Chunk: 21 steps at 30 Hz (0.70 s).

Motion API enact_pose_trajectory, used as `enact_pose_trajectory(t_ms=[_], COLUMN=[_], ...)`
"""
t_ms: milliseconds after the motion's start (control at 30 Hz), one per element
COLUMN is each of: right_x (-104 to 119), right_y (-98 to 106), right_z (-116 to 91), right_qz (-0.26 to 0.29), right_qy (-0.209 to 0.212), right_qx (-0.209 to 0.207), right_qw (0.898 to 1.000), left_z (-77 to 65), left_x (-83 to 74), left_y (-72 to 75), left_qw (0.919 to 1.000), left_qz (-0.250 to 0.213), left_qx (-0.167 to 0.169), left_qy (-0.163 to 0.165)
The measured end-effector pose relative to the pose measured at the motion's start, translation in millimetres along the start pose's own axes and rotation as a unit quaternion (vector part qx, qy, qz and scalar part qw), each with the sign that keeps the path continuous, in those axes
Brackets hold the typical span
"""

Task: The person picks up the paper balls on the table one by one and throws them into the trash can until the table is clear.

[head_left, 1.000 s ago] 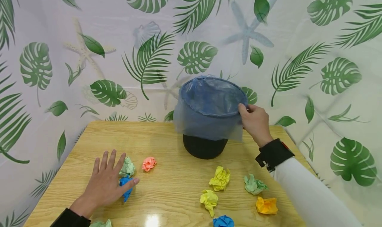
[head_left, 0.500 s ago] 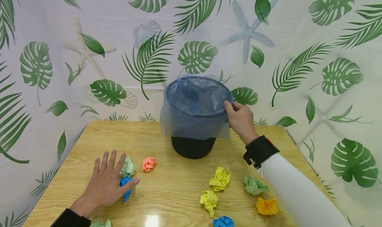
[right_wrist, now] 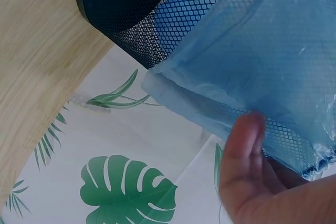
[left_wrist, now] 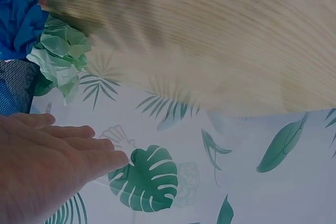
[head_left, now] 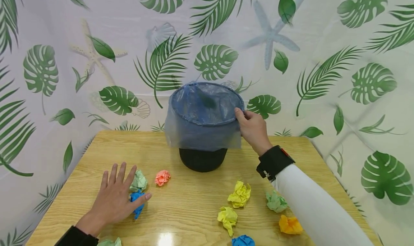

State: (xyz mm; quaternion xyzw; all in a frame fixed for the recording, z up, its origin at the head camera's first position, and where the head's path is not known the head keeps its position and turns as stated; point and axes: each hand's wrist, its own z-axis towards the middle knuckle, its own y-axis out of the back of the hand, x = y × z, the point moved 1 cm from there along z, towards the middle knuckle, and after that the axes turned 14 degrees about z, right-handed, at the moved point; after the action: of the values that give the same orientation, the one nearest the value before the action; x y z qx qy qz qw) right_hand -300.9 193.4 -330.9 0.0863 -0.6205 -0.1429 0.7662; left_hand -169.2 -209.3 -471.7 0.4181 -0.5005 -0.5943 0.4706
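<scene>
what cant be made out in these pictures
- Head: the floor inside the bin, hidden by the liner.
- Head: part of the left blue paper, behind the left hand.
- Head: the right edge of the right green paper, behind the sleeve.
- Head: the near green paper and near blue paper, cut off by the bottom edge.

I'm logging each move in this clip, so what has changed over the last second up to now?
The bin, with its blue bag, has moved to the person's left, and the right hand holding it by the top edge has gone along. Nothing was newly grabbed or let go. The left hand stays spread, and the crumpled papers lie where they were.
</scene>
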Motion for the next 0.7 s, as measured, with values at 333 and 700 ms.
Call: enact_pose_trajectory(t_ms=[333, 700], right_x=[-9, -59], right_y=[6, 14], right_z=[-8, -41], right_qz=[-0.002, -0.061], right_qy=[-0.002, 0.013], right_qx=[0.017, 0.029], right_qw=[1.0, 0.998], left_z=[-0.3, 1.3], left_x=[-0.9, -1.8], left_y=[-0.6, -1.0], left_qw=[1.0, 0.9999], left_qz=[-0.005, -0.009], left_qx=[0.001, 0.004], left_qy=[-0.004, -0.005])
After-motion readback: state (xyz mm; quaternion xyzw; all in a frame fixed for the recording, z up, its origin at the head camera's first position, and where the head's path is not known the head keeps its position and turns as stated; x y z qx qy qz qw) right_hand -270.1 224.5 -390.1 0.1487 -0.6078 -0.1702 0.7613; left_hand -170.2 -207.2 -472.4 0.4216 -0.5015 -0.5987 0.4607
